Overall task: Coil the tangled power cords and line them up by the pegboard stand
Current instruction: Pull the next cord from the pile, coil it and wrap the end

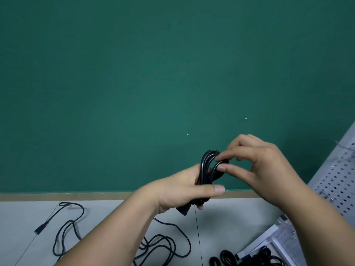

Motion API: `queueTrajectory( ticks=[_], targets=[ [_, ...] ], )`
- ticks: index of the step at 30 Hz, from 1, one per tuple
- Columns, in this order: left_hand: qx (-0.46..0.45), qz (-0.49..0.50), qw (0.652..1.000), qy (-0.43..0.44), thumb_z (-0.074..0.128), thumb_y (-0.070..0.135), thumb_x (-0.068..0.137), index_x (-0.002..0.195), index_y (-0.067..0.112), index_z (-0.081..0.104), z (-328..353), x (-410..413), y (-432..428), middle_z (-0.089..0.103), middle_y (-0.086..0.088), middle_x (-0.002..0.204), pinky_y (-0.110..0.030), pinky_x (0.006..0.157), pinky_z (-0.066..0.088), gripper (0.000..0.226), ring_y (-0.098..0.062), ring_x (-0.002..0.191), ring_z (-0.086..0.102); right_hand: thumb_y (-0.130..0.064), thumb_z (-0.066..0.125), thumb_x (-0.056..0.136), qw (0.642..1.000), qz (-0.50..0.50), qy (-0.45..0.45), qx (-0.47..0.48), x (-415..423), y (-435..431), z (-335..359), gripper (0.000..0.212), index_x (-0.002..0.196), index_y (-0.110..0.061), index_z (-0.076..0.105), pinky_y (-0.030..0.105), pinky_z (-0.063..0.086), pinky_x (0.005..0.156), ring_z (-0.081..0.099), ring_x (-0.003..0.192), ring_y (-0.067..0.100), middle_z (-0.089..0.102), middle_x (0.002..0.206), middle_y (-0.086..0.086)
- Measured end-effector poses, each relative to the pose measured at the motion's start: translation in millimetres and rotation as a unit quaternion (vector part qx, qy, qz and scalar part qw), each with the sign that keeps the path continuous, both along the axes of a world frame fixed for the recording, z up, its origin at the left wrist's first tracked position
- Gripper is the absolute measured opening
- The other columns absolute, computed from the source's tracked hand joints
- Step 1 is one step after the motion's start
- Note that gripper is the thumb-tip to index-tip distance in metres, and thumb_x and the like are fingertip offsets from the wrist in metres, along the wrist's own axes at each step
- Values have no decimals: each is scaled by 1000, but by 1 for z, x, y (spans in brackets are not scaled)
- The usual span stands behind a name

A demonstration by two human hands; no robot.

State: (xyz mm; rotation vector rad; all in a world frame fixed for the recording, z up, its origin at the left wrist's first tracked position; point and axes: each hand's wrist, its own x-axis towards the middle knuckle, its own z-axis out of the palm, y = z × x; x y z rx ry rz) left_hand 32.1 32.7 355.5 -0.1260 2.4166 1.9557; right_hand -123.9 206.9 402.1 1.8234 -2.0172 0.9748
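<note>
Left hand (180,191) is clenched round the black power cord bundle (205,167), thumb across the front and fingers wrapped behind. The bundle stands roughly upright in the fist, with its loops sticking out the top and a plug end poking out below the palm.

Right hand (265,166) pinches the cord where it bends over at the top of the loops, thumb and forefinger on it and the other fingers curled loosely behind. We hold the bundle up in the air, in front of the green wall (134,73) and above the grey floor (28,217).

On the floor:
- lower left, one loose cord (67,227) snakes about uncoiled, its plug (39,230) at the far left
- a second tangled cord (163,244) lies under our left forearm
- bottom right, coiled cords (222,259) lie side by side against the foot of the white pegboard stand (338,179); we can't tell how many, as the frame edge cuts them off

The stand leans up along the right edge.
</note>
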Motion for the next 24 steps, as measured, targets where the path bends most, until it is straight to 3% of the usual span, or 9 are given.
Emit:
queueTrajectory(
  ticks=[2, 5, 8, 10, 13, 15, 19, 22, 24],
  targets=[
    [-130, -12, 991, -3, 70, 36, 96, 120, 40, 50, -4, -1, 2, 54, 1, 92, -52, 66, 55, 31, -17, 79, 54, -42, 84, 84, 1000, 9, 12, 20, 1, -1, 0, 20, 102, -37, 80, 41, 52, 75, 60, 86, 8, 65, 92, -19],
    [-263, -12, 964, -41, 58, 32, 94, 115, 29, 45, -11, -3, 5, 53, 4, 92, -42, 72, 51, 25, -17, 79, 50, -32, 84, 89, 996, 34, 50, 72, 3, -10, -6, 14, 101, -39, 78, 39, 50, 81, 56, 90, 3, 65, 93, -22],
    [-365, -48, 929, -28, 54, 24, 93, 103, 29, 39, -10, -1, 9, 52, 0, 87, -39, 68, 43, 19, -22, 74, 45, -29, 82, 92, 992, 53, 30, 108, -3, -15, -8, 12, 99, -37, 79, 36, 52, 84, 63, 92, 6, 68, 94, -21],
    [-413, -63, 908, -20, 52, 21, 93, 97, 30, 36, -4, 3, 12, 53, -2, 84, -41, 66, 45, 20, -24, 73, 48, -28, 85, 90, 986, 48, -70, 145, -11, -13, -9, 9, 96, -35, 81, 31, 56, 83, 70, 91, 8, 73, 92, -17],
    [-455, -73, 888, 9, 51, 20, 93, 93, 29, 36, 6, 10, 15, 53, -1, 84, -46, 69, 50, 18, -27, 76, 51, -22, 86, 86, 945, 73, -274, 166, -20, -7, -8, 9, 94, -22, 83, 25, 58, 82, 76, 87, 12, 80, 90, -2],
    [-413, -79, 907, 41, 52, 17, 95, 95, 27, 40, 12, 13, 15, 52, 0, 83, -46, 70, 48, 16, -26, 76, 50, -18, 81, 87, 908, 103, -371, 164, -25, -4, -11, 10, 96, -13, 83, 24, 57, 81, 74, 86, 15, 80, 93, 8],
    [-150, -43, 981, 116, 50, 6, 102, 108, 11, 52, 12, 14, 12, 57, -3, 90, -40, 76, 51, 8, -22, 82, 54, -16, 78, 93, 861, 130, -462, 171, -29, -8, -17, 11, 102, -10, 79, 33, 50, 74, 63, 80, 23, 75, 92, 15],
    [-1, 79, 992, 97, 48, 15, 108, 118, 0, 43, 0, 8, 2, 60, -8, 92, -47, 76, 60, 19, -23, 80, 60, -10, 66, 103, 889, 56, -431, 142, -18, -25, -29, 20, 86, -14, 75, 28, 39, 57, 47, 59, 13, 62, 67, -1],
    [19, 151, 986, 73, 49, 20, 111, 124, 3, 39, -11, 3, -10, 64, -9, 90, -55, 74, 59, 23, -25, 78, 62, -15, 61, 106, 932, -20, -317, 176, -5, -39, -39, 30, 78, -22, 69, 32, 42, 54, 47, 52, 12, 64, 62, -3]
  ],
)
